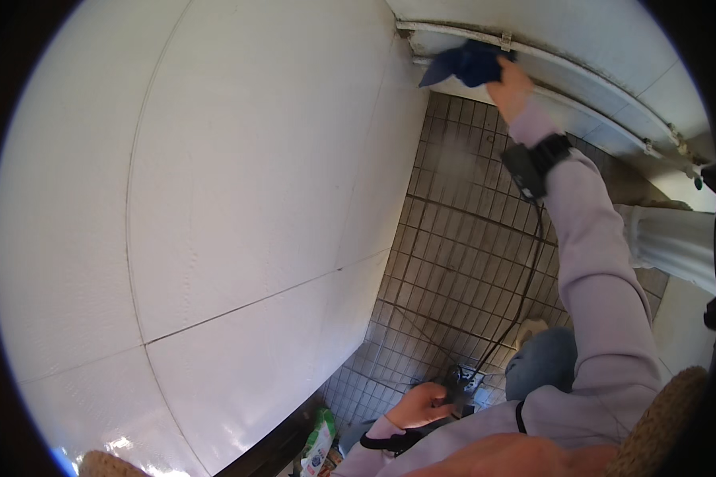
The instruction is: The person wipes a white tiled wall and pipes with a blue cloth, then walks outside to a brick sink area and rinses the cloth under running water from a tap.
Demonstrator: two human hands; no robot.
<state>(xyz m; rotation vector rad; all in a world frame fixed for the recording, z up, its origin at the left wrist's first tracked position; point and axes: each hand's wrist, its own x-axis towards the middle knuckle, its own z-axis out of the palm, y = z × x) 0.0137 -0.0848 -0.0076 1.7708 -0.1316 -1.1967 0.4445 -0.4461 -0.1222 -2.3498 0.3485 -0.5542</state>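
Note:
My right hand [511, 89] reaches far out at the top right, its fingers closed on a dark blue cloth [474, 64]. The cloth lies against the upper of two white pipes [573, 70] that run along the tiled wall, and one loose corner hangs to the left. A black device is strapped to my right forearm, with a black cable [532, 268] leading down from it. Low in the picture, my left hand [420, 405] is near my body with its fingers curled beside the cable and a dark object; whether it grips either is unclear.
A large white tiled wall [244, 179] fills the left side. Ribbed brown floor tiles [453, 238] lie below. A white pedestal [671, 238] stands at the right. A green and white packet [319, 441] is at the wall's foot, near a floor drain [469, 375].

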